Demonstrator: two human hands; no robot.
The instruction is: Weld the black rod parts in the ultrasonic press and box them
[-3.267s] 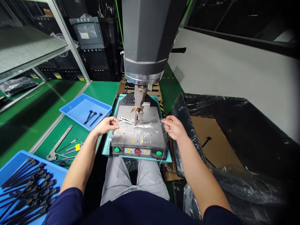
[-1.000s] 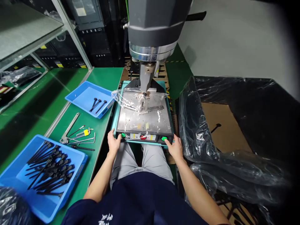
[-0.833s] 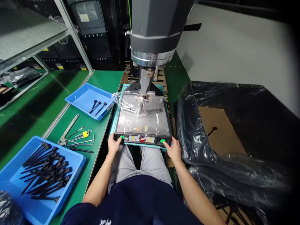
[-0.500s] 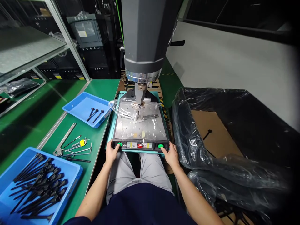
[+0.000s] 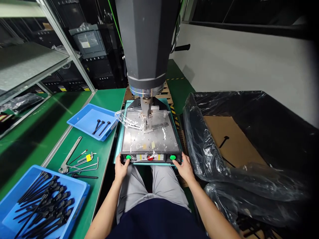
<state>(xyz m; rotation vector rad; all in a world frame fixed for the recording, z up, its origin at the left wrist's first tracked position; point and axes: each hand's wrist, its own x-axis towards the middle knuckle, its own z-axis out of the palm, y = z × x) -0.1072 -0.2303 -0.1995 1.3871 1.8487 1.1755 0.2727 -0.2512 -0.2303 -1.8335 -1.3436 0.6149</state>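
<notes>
A press machine's metal base plate (image 5: 134, 141), partly covered in clear plastic film, lies in front of me. My left hand (image 5: 121, 168) rests at its front left corner, thumb spread just below the left green button (image 5: 128, 157). At the front right corner is my right hand (image 5: 184, 167), its thumb just below the right green button (image 5: 172, 157). Both hands are open and hold nothing. A red button (image 5: 150, 157) sits between the green ones. Above the plate, the machine's metal tool head (image 5: 146, 105) reaches down into a small fixture (image 5: 148, 124).
Left, on the green table (image 5: 107, 99), are a blue tray (image 5: 82, 116) with three black bolt-like parts, a wrench (image 5: 72, 154), hex keys (image 5: 87, 164) and a blue bin (image 5: 83, 192) of several such parts. A plastic-lined box (image 5: 196, 132) stands right.
The tool head has come down into the fixture. My thumbs have slipped from the green buttons to just below them. The view has shifted slightly.
</notes>
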